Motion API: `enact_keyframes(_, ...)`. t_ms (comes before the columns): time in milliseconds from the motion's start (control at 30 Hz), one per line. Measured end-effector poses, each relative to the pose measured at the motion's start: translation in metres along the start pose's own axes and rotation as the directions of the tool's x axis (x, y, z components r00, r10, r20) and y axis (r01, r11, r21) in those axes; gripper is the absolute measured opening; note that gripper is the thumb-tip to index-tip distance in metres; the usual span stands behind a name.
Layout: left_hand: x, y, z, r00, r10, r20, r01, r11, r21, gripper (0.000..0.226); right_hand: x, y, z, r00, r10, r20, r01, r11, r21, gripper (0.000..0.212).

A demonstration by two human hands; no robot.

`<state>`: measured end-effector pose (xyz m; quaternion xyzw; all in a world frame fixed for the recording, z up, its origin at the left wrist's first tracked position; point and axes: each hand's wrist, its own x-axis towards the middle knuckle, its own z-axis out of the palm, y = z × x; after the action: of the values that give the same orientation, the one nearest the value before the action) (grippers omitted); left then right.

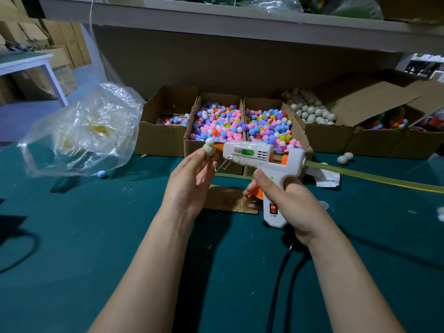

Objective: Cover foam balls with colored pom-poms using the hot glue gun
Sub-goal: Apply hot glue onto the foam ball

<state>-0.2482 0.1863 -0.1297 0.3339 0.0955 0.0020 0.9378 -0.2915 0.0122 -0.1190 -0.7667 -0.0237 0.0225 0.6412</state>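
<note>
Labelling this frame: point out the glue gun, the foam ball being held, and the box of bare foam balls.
glue gun [249,153]: head view, on its white barrel.
foam ball [209,150]: head view, on its bare front.
box of bare foam balls [324,134]: head view, on its cardboard front wall.

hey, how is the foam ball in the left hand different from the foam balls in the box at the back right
The foam ball in the left hand is held up at the glue gun nozzle and carries one white pom-pom; the boxed foam balls lie piled and bare. The held one looks yellowish, the boxed ones paler grey-white. Both are small, round and similar in size.
</note>
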Motion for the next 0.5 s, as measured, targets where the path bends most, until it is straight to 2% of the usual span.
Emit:
enact_keyframes(100, -0.0005, 0.0001, 0.0017, 1.000, 0.006, 0.002, -0.006, 1.000, 0.006, 0.023, 0.0000, -0.0008, -0.0005, 0.999, 0.014, -0.031, -0.016, 0.998, -0.061, 0.064)
enact_keyframes(500, 0.0001, -0.0011, 0.0013, 1.000, 0.014, -0.002, -0.014, 0.999, 0.030, 0.030, 0.0014, 0.0002, -0.0001, 1.000, -0.008, -0.022, 0.006, 0.998, -0.067, 0.057)
